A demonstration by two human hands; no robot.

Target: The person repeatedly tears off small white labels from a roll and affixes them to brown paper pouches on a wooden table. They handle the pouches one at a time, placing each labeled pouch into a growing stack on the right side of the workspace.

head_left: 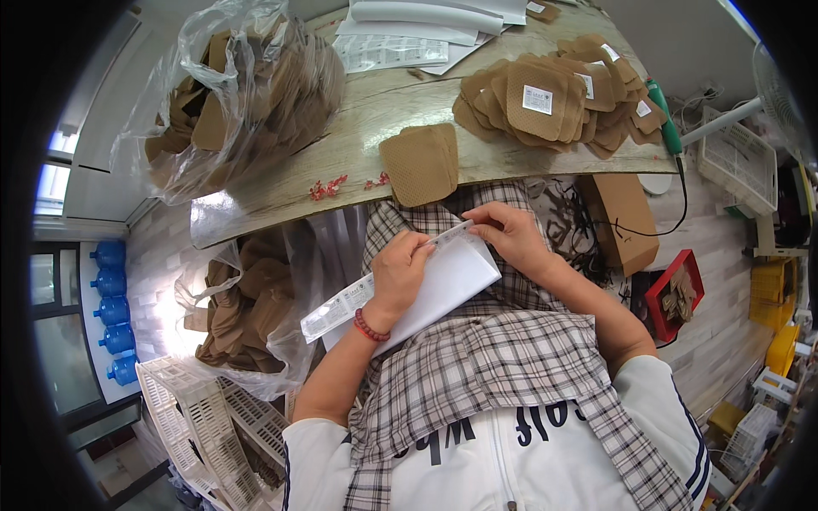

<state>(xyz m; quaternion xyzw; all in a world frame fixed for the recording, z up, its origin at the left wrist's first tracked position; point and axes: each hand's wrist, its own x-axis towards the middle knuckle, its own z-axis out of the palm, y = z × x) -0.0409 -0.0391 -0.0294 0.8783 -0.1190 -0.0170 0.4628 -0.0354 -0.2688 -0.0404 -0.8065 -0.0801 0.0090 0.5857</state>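
Observation:
A white sheet of printed stickers (pixel 452 277) lies folded across my lap, over a checked apron (pixel 486 358). My left hand (pixel 399 268) is closed on its upper edge, thumb on top, with a row of printed labels running out beneath the hand. At the sheet's far right corner, the fingertips of my right hand (pixel 511 237) pinch the edge; whether a single sticker is lifted there is too small to tell. Just beyond my hands, a small stack of brown textured pads (pixel 419 166) without visible labels overhangs the table's near edge.
On the table (pixel 383 102), labelled brown pads (pixel 537 98) form a pile at right, near a green-handled tool (pixel 669 119) with a cord. Clear bags of pads stand on the table (pixel 256 94) and below it (pixel 251 307). More sheets (pixel 400 51) lie at the back. Red scraps (pixel 328 187) dot the edge.

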